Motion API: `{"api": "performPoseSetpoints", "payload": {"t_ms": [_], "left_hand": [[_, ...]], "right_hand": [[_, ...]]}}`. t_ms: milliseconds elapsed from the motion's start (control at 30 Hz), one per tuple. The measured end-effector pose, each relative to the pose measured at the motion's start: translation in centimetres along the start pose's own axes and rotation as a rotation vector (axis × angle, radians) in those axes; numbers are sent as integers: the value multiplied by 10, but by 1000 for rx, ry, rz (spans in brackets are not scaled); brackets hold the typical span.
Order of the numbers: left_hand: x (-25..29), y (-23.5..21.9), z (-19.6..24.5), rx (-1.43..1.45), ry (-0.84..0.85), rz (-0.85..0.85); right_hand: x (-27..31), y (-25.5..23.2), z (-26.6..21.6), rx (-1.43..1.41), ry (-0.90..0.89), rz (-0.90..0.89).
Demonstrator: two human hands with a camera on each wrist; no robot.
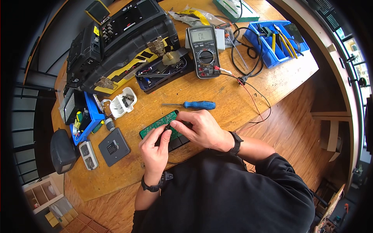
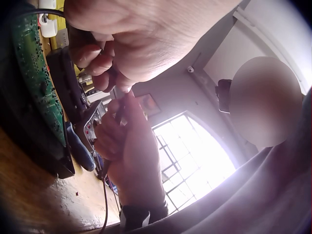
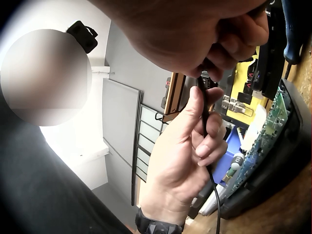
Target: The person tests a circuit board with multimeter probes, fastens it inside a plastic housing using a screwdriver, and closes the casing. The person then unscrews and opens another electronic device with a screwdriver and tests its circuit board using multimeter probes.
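Observation:
Both hands meet over a green circuit board (image 1: 158, 122), which sits in a black casing (image 1: 179, 142) on the wooden table. Between thumb and fingers, my left hand (image 1: 154, 150) holds a black cable (image 3: 215, 195) by its thicker end, and the cable trails down past the palm. My right hand (image 1: 208, 131) has its fingers curled at the tip of that end, pinching a dark slim piece (image 2: 119, 116), largely hidden by the fingers. A thin lead (image 2: 106, 204) hangs below the right hand. Beyond the hands lies a blue screwdriver (image 1: 199, 105).
A multimeter (image 1: 205, 56) reading OL stands at the back with leads running right. A large black and yellow case (image 1: 128, 50) fills the back left. Blue bins (image 1: 272, 54) of tools, a white container (image 1: 123, 103) and a dark square plate (image 1: 114, 147) surround the work.

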State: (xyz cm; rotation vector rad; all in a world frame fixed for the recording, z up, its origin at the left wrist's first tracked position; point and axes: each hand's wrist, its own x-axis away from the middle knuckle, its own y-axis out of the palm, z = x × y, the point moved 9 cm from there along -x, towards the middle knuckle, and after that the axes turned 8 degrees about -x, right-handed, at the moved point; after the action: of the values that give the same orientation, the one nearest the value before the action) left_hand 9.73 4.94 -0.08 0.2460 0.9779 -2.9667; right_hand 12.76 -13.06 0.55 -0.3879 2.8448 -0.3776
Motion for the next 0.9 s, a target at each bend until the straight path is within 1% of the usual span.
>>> {"api": "performPoseSetpoints", "payload": {"t_ms": [233, 333, 400, 467, 533, 600, 733, 800, 900], "left_hand": [[-1, 2, 5, -5, 28, -24], [-1, 0, 9, -12, 44, -5], [-1, 0, 8, 2, 28, -3], [-1, -2, 8, 15, 12, 0], [-1, 0, 17, -15, 62, -29], [-1, 0, 15, -12, 53, -35], [0, 1, 11, -28, 31, -32], [0, 2, 13, -27, 33, -37], [1, 2, 15, -29, 36, -42]], "right_hand": [[3, -1, -2, -18, -28, 2], [3, -2, -3, -25, -25, 15], [2, -4, 0, -44, 8, 30], [2, -5, -1, -58, -3, 43], [1, -5, -1, -70, -15, 57], [1, -4, -3, -163, -48, 58], [2, -3, -1, -165, -28, 30], [5, 0, -3, -48, -68, 14], [6, 0, -3, 4, -78, 31]]}}
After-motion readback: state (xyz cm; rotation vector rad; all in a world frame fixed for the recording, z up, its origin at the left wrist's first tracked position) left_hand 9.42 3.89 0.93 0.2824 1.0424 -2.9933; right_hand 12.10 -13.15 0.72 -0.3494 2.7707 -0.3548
